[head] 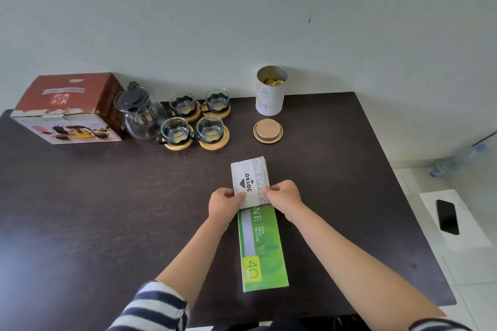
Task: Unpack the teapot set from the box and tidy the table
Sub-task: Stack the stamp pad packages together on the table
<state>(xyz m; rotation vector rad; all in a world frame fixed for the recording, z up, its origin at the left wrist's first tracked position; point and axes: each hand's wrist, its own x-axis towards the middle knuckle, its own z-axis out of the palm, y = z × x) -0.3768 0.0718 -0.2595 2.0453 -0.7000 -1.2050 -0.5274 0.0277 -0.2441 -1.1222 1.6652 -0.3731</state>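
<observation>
The red teapot-set box [67, 110] stands at the table's far left. Beside it on the right is a glass teapot [141, 113] with a black lid. Several glass cups [199, 118] rest on round wooden coasters next to the teapot. At the table's middle, my left hand [224, 203] and my right hand [283, 195] both grip the near end of a grey stamp pad box [250, 177]. That box lies partly on top of a long green box [262, 250].
An open white tin [270, 91] stands at the back by the wall, its gold lid [268, 130] lying in front of it. The dark table [107, 209] ends on the right; beyond are a plastic bottle [454, 160] and a white box with a black phone [447, 216].
</observation>
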